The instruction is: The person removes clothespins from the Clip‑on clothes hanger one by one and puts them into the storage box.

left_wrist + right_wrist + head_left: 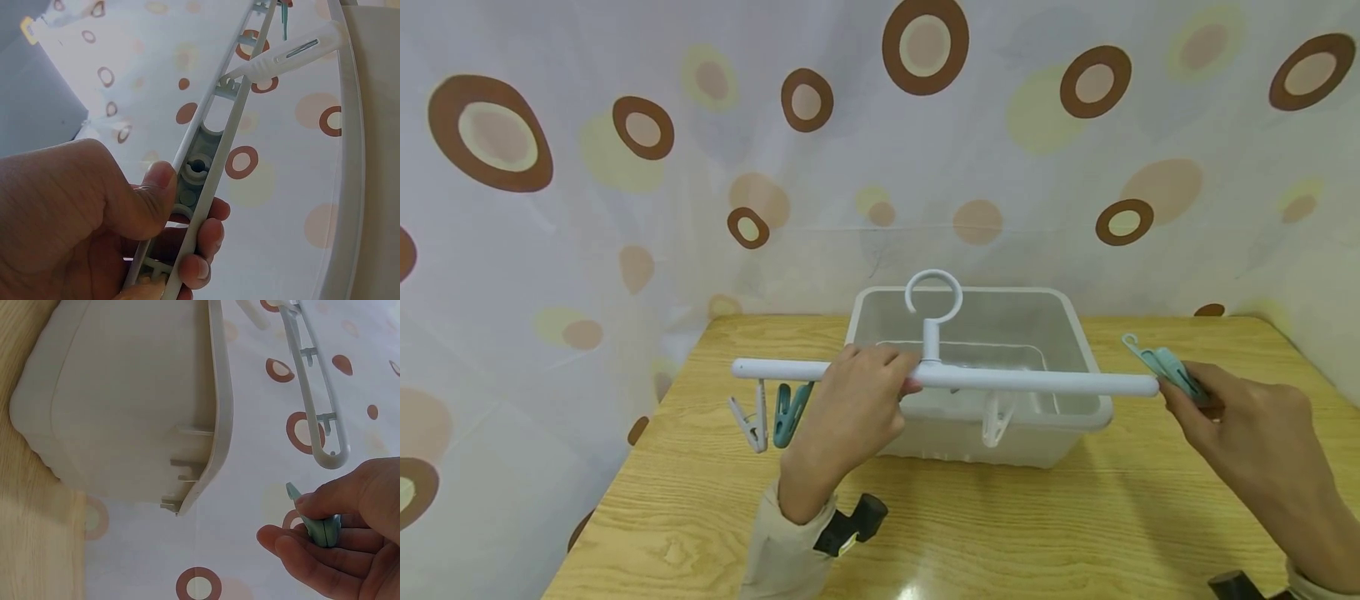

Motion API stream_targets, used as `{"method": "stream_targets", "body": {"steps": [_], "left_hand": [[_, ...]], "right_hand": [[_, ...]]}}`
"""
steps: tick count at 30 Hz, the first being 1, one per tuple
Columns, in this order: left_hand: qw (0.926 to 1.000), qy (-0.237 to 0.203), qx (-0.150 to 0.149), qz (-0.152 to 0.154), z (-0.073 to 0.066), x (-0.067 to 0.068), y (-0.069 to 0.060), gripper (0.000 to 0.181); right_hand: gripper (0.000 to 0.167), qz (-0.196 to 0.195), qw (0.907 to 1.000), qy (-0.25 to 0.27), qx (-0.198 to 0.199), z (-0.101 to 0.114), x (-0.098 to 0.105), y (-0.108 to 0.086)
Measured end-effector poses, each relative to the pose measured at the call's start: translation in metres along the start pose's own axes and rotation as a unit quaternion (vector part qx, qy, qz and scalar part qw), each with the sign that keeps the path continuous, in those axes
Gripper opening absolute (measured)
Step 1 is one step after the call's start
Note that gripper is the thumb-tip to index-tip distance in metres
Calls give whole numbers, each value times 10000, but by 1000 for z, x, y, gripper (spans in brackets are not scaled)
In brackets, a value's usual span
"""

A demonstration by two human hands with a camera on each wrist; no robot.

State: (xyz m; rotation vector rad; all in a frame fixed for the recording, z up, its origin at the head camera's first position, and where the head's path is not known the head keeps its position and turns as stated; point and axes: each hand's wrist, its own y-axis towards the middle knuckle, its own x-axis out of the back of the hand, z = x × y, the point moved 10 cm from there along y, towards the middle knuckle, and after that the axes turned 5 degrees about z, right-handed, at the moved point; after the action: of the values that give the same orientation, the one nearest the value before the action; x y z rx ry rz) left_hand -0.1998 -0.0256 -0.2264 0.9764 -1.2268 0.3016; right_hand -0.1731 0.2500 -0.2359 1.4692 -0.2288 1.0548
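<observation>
My left hand [853, 408] grips the bar of a white clip hanger [1022, 381] just left of its round hook [934, 275]. From the bar hang a light grey clothespin [756, 425] and a dark teal clothespin [786, 417] on the left, and a white clothespin [997, 421] right of the hook. In the left wrist view, the thumb [153, 200] presses one side of the hollow bar, with the fingers round the other. Beside the hanger's right end, my right hand [1255, 425] holds a light teal clothespin [324, 530] between thumb and fingers, its hooked tip sticking out.
A translucent plastic bin [1078, 342] stands behind and below the hanger on the wooden table [685, 500]. A patterned sheet [835, 183] hangs behind the table and along its sides.
</observation>
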Motion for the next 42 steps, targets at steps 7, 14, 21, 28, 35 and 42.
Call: {"method": "stream_targets", "body": {"steps": [7,14,21,28,35,42], "left_hand": [[10000,40,-14,-11,0,1,0,8],[10000,30,-61,-49,-1,3,-1,8],[10000,-45,-37,9,-1,1,-1,7],[10000,-28,-2,28,0,1,-2,7],[10000,40,-45,-13,0,2,-3,8],[10000,1,-22,48,-1,3,-2,10]], "right_hand": [[32,184,9997,-142,-16,1,-4,1],[27,248,9994,-219,-47,0,-6,4],[19,418,9986,-276,-170,-1,-11,7],[17,400,9988,-247,-95,-2,-14,10],[41,318,9992,-207,100,1,-16,16],[49,164,9998,-54,132,2,-16,21]]}}
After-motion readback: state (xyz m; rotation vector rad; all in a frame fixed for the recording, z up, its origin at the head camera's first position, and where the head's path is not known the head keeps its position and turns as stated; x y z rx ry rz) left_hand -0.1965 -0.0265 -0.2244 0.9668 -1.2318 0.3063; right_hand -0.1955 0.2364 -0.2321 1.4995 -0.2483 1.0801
